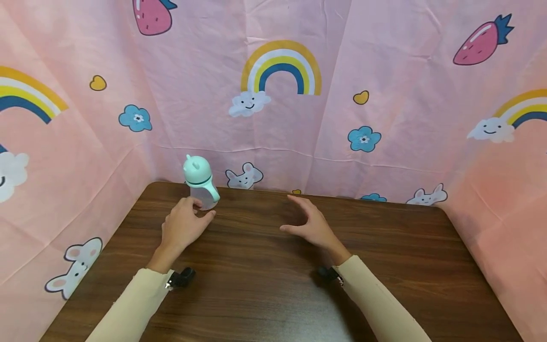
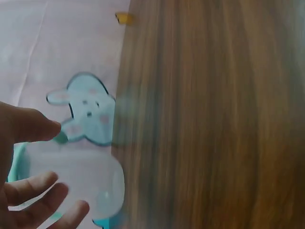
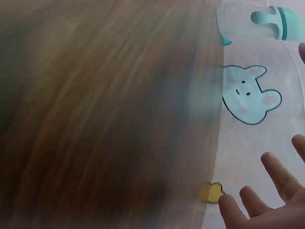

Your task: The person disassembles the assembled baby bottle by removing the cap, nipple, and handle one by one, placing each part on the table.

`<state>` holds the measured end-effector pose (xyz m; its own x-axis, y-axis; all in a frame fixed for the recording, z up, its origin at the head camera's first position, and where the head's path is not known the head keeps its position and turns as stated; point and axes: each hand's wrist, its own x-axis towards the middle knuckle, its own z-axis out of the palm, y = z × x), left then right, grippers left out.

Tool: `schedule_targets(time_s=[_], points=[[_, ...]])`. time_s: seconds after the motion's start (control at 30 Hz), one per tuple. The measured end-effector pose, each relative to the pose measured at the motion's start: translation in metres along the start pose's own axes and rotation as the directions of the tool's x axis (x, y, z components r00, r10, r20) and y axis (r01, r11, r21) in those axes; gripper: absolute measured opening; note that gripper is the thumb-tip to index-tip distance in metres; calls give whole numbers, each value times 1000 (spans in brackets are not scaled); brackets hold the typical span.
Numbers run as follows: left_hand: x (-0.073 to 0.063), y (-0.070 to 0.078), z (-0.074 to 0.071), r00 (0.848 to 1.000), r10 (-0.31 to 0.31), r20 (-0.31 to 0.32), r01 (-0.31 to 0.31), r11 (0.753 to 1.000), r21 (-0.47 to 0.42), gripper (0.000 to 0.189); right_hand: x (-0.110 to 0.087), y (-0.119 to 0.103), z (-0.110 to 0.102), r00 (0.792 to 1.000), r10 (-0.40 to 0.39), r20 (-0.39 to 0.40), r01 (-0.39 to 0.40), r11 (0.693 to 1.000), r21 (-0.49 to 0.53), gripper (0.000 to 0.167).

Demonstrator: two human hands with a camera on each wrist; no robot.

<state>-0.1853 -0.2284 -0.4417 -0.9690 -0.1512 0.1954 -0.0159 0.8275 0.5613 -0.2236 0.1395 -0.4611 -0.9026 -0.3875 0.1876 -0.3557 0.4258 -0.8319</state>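
A child's water bottle (image 1: 202, 192) with a mint-green lid and side handle stands upright at the back left of the table. My left hand (image 1: 184, 223) is right in front of it, thumb and fingers spread apart, fingertips at the bottle's lower part. In the left wrist view the clear body of the bottle (image 2: 86, 183) shows just beyond the spread fingers. To the right, my right hand (image 1: 313, 225) hovers over the table, its thumb and fingers apart and nothing between them. The right wrist view has the bottle (image 3: 248, 23) lying sideways across its top corner, away from the fingers.
The dark wooden table (image 1: 265, 285) ends at a pink patterned cloth (image 1: 295, 123) hung behind it and along both sides. Black camera straps (image 1: 181, 278) sit at the wrists, below cream sleeves (image 1: 132, 304).
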Motion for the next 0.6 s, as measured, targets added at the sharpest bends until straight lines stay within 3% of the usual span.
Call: schedule_targets(time_s=[0.3, 0.6], points=[[26, -21, -9, 996, -78, -41, 77, 997, -23, 74, 24, -13, 23, 1000, -2, 17, 3, 1000, -30, 88], [47, -28, -8, 999, -42, 25, 43, 998, -45, 99, 44, -26, 52, 999, -49, -14, 48, 997, -54, 83]])
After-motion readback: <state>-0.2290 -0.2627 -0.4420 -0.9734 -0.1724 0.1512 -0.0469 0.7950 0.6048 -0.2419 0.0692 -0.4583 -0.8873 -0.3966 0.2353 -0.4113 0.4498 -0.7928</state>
